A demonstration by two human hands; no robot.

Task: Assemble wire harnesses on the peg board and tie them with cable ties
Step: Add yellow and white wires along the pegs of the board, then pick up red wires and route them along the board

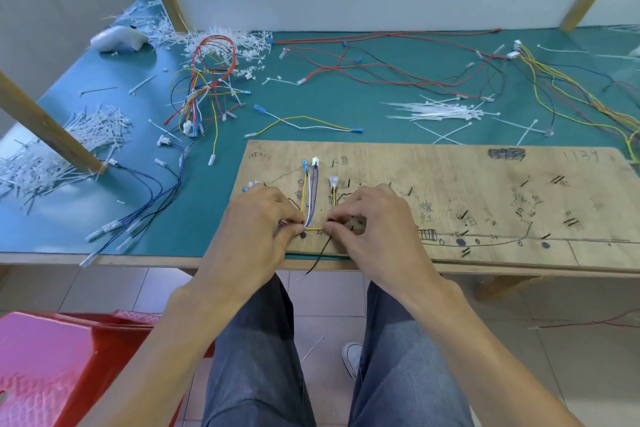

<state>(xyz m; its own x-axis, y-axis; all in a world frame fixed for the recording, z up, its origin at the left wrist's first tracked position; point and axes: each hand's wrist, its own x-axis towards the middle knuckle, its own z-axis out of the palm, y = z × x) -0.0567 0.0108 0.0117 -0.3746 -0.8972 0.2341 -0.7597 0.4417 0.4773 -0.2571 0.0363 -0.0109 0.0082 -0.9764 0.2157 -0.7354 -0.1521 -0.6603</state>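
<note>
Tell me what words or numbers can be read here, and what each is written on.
"175", it seems: pencilled at the far left corner of the flat brown plywood peg board.
"1134": faint pencil at the board's far right corner.
Black scribbled block left of it: unreadable.
Handwritten characters and tiny numbers along the board's drawn lines: too blurred to read.
No other text shows.

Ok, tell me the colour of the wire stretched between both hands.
Yellow: the thin wire shows best in the head view.
</note>
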